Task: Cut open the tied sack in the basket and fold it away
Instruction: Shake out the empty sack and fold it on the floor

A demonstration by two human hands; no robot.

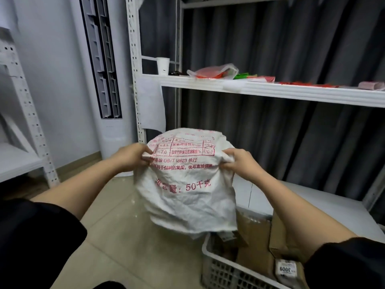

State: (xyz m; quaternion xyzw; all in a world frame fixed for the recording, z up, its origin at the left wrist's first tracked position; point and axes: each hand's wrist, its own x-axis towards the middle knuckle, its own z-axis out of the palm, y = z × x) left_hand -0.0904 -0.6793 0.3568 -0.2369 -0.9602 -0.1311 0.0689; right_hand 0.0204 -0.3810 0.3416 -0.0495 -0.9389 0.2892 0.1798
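Observation:
A white woven sack [188,184] with red printed text hangs in the air in front of me, crumpled, its upper part folded over away from me. My left hand [131,156] grips the sack's left edge and my right hand [239,161] grips its right edge, at the same height. The sack's lower end hangs just above the white plastic basket [220,268] at the lower right. Brown cardboard parcels [258,245] lie in the basket.
A white metal shelf [270,90] stands behind the sack, bearing a paper cup [163,66], a plastic bag [214,71] and red packets. Dark curtains hang behind it. A tall air conditioner [104,80] and another rack [25,122] stand at the left. Tiled floor lies below.

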